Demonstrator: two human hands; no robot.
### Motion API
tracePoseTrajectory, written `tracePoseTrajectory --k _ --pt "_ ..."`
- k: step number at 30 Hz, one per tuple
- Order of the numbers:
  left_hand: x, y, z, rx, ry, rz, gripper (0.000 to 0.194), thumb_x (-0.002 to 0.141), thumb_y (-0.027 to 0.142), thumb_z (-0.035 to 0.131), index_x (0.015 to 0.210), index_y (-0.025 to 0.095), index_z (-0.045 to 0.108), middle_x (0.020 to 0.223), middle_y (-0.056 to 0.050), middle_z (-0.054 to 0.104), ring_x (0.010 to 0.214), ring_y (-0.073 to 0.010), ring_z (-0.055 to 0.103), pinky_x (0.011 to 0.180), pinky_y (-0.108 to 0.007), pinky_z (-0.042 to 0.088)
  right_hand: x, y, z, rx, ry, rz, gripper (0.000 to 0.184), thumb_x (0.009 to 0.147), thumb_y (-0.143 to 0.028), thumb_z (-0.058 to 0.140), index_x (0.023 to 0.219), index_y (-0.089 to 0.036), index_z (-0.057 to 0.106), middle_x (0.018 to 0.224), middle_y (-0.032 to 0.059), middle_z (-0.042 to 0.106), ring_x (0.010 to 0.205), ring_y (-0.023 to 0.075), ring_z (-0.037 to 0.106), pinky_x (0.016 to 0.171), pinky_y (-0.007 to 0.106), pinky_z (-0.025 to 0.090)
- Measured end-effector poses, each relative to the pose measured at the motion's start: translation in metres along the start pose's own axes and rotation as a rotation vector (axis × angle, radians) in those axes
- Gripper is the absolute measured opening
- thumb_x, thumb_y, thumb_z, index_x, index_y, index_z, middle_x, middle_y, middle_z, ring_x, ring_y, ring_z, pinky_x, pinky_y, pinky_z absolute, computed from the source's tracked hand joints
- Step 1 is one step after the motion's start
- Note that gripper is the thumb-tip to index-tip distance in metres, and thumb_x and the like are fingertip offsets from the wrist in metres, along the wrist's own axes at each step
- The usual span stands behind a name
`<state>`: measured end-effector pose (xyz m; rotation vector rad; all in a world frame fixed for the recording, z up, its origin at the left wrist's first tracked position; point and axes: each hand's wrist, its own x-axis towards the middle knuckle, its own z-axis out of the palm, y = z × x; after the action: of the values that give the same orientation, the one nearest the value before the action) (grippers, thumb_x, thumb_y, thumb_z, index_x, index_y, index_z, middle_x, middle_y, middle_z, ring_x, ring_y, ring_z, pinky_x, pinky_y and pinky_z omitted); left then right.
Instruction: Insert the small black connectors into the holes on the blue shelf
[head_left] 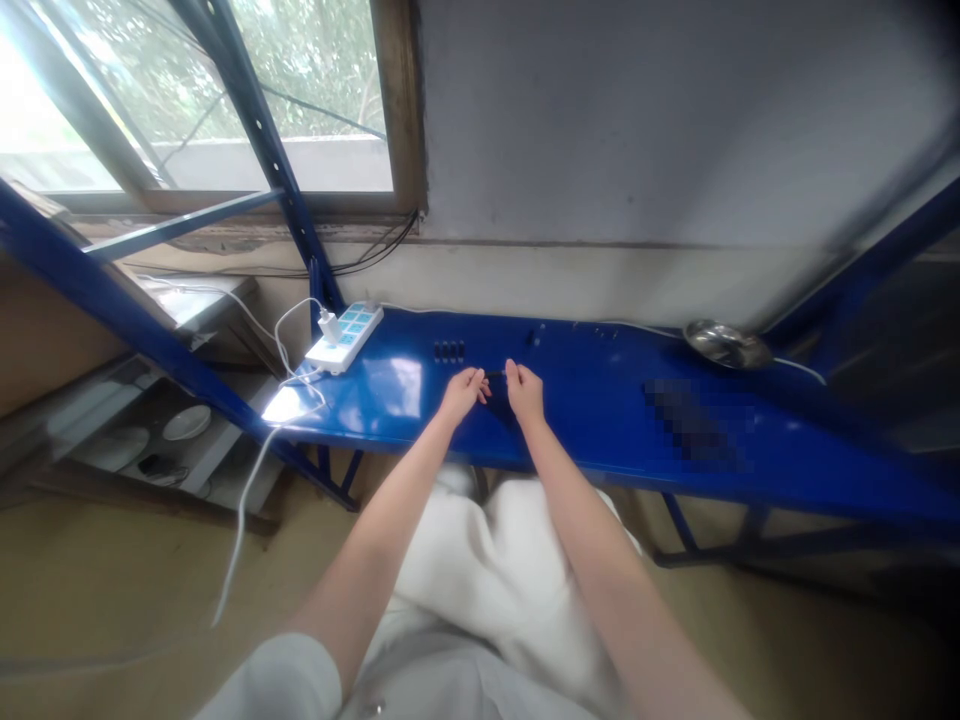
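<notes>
Both my hands meet over the middle of a blue metal bench. My left hand pinches one end of a small, thin black rod-like piece, its lower fingers partly curled. My right hand is closed at the other end, with the thumb upward. The piece is too small to name, and its ends are hidden by my fingers. Just beyond my left hand, several small dark pieces with clear ends lie side by side. Another small dark piece lies behind my right hand.
A white power strip with a plug and cable sits at the bench's left end. At the back right rests a shiny metal dish, near tiny bits. A blurred dark patch lies at right. Blue frame posts rise at left.
</notes>
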<state>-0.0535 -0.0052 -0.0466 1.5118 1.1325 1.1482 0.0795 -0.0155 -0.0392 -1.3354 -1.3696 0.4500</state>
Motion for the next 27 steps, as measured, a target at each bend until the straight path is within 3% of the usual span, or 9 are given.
tracePoseTrajectory --k 7,11,15,19,27 --pt "0.000 0.004 0.001 -0.036 0.080 -0.056 0.044 0.085 0.050 0.033 0.063 0.015 0.048 0.059 -0.002 0.059 0.044 -0.0073 0.051 0.049 -0.020 0.040 0.001 0.000 -0.004 0.085 0.110 0.067 0.048 0.081 -0.058 0.034 0.052 -0.020 0.039 0.048 -0.0023 0.041 0.049 0.0113 0.038 0.051 0.024 0.032" --pt "-0.002 0.005 0.000 -0.016 0.090 -0.031 0.038 0.082 0.049 0.041 0.069 0.014 0.051 0.062 -0.001 0.059 0.045 -0.0067 0.051 0.050 -0.020 0.041 0.002 0.002 -0.004 0.096 0.159 0.097 0.047 0.082 -0.057 0.033 0.056 -0.020 0.044 0.052 -0.0007 0.047 0.052 0.0122 0.044 0.054 0.025 0.036" --pt "-0.003 0.005 -0.001 0.010 0.028 -0.012 0.026 0.075 0.039 0.056 0.082 0.014 0.056 0.064 0.000 0.059 0.047 -0.0069 0.052 0.051 -0.020 0.042 0.004 0.005 -0.002 0.117 0.065 0.021 0.040 0.082 -0.052 0.038 0.072 -0.017 0.055 0.071 0.0044 0.059 0.064 0.0138 0.052 0.063 0.026 0.041" --pt "-0.001 0.002 -0.001 -0.012 0.031 -0.003 0.021 0.075 0.033 0.057 0.084 0.014 0.055 0.063 0.000 0.059 0.046 -0.0064 0.051 0.050 -0.020 0.042 0.006 0.008 0.003 0.108 -0.062 -0.133 0.032 0.081 -0.045 0.045 0.081 -0.017 0.060 0.089 0.0088 0.060 0.080 0.0168 0.055 0.067 0.028 0.043" --pt "0.003 -0.003 -0.001 -0.063 0.119 0.008 0.018 0.081 0.032 0.049 0.081 0.015 0.052 0.064 0.001 0.059 0.044 -0.0048 0.051 0.050 -0.019 0.041 0.006 0.017 0.009 0.038 -0.226 -0.171 0.025 0.081 -0.038 0.045 0.083 -0.018 0.060 0.085 0.0060 0.060 0.077 0.0166 0.054 0.071 0.030 0.043"
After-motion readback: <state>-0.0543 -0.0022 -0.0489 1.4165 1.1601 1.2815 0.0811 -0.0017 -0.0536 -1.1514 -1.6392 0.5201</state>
